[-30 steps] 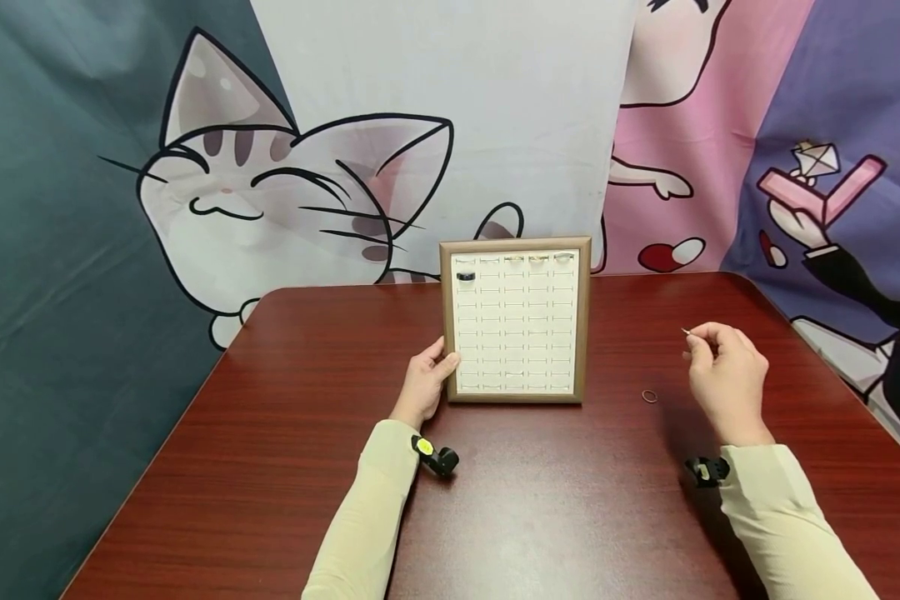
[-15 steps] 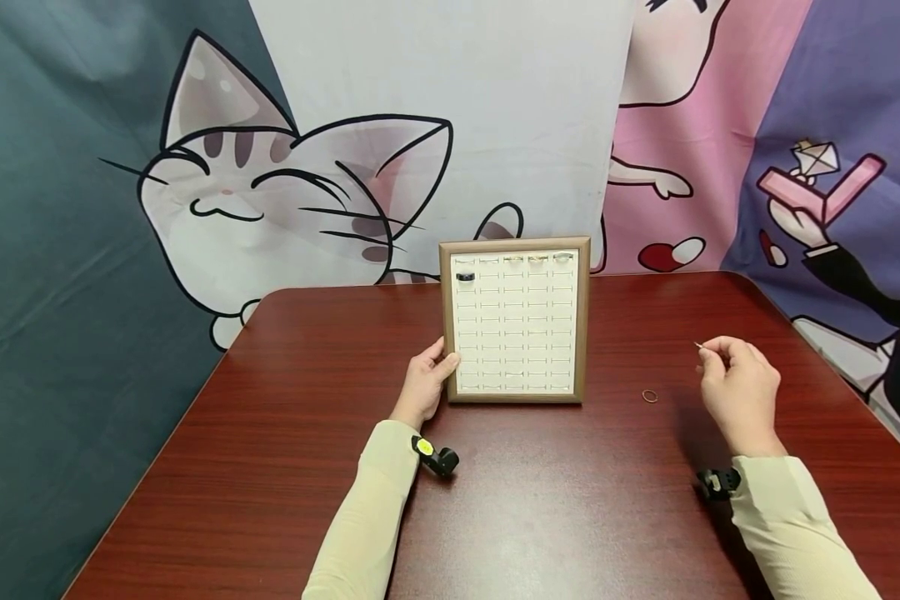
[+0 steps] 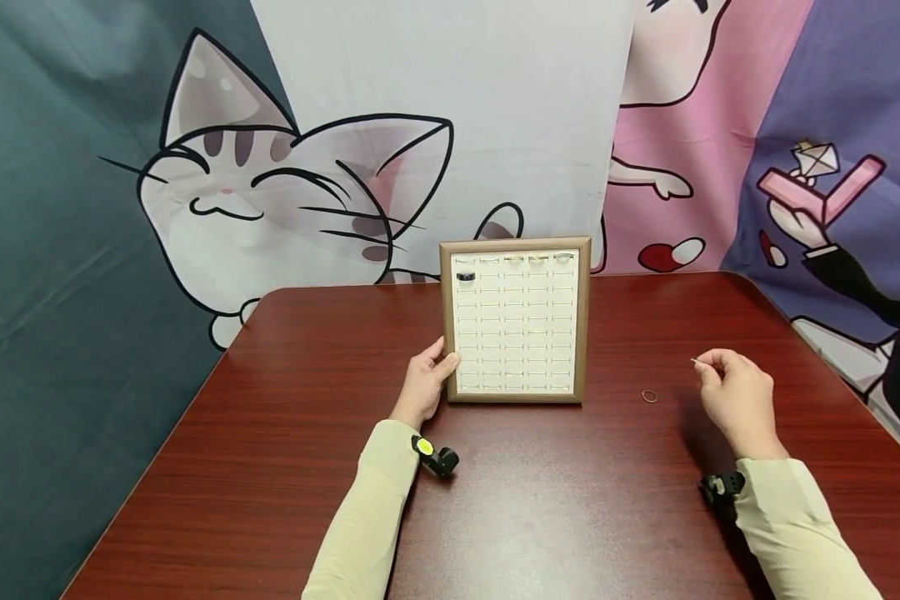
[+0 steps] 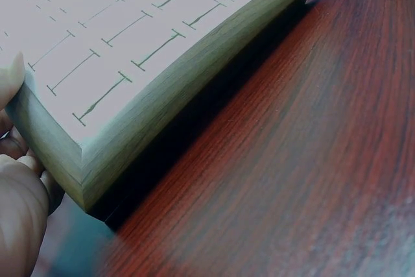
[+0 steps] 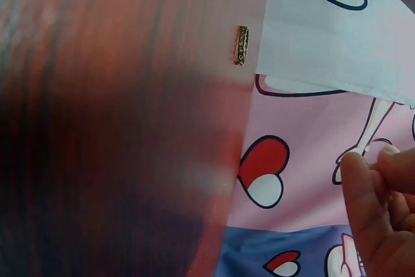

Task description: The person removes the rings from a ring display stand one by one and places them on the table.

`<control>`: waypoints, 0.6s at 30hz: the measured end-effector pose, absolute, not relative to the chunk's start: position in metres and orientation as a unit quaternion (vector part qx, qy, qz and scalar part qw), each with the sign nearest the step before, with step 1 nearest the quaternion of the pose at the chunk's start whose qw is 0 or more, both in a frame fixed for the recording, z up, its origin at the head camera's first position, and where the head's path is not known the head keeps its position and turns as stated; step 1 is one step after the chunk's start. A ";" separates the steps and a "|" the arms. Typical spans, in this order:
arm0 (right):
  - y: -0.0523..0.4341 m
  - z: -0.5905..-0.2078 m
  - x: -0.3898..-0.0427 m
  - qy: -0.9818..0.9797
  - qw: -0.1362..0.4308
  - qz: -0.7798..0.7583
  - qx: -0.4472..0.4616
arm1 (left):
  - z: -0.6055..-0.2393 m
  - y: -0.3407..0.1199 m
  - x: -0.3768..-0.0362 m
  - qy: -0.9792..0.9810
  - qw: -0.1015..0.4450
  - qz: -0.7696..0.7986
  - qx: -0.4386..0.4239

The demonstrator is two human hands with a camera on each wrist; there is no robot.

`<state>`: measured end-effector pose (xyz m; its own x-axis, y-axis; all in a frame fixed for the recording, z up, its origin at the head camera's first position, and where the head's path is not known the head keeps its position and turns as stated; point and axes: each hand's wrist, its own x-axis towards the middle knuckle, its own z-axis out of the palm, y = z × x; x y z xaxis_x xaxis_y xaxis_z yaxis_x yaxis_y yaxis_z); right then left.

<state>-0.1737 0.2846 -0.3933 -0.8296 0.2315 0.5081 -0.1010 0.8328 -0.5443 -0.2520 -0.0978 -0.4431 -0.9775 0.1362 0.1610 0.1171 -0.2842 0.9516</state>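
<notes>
A display board [image 3: 516,312] with a wooden frame and a white slotted face stands upright on the table. My left hand [image 3: 422,382] grips its lower left edge, thumb on the front and fingers behind. A dark, wide ring [image 3: 466,277] sits in the second row at the left. Several thin rings [image 3: 537,258] are in the top row. Right of the board, my right hand [image 3: 737,402] pinches a small thin ring [image 3: 694,361] between thumb and forefinger, above the table. A gold-toned patterned ring [image 5: 241,45] lies on the table between board and right hand.
The reddish-brown table [image 3: 285,467] has a glossy wood-grain top. Behind it hangs a cloth backdrop [image 3: 540,108] with cartoon figures. Each wrist carries a small black camera, the left camera [image 3: 441,461] being just below the board.
My right hand, still pinching the ring, has moved down toward the table and slightly right. The left hand, the board and the ring on the table have stayed put.
</notes>
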 end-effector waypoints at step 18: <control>0.303 -0.406 -0.179 -0.962 0.136 0.233 0.028 | -0.443 -0.098 -0.251 0.599 0.003 0.793 0.112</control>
<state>-0.1792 0.3031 -0.4063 -0.9612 0.0088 0.2759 -0.1182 0.8900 -0.4404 -0.2512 -0.0979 -0.4433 -0.9750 0.1393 0.1734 0.1288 -0.2819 0.9508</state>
